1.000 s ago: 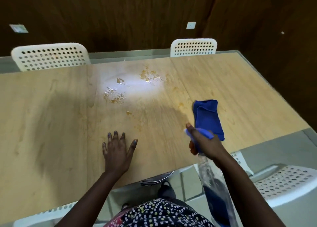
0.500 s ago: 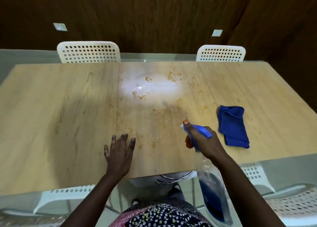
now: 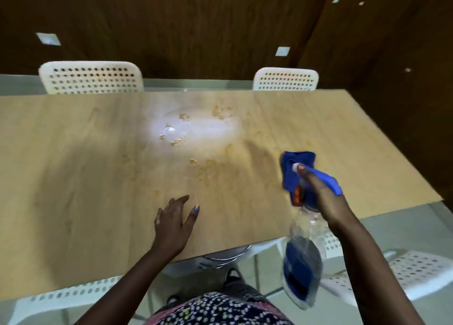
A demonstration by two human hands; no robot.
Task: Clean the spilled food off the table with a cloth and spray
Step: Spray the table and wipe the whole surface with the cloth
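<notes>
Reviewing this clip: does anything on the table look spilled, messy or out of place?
Yes. Yellowish food bits and smears lie scattered across the middle of the wooden table, near a bright glare patch. The blue cloth lies crumpled toward the right side, unused. The right hand holds the spray bottle; the left hand rests flat.
</notes>
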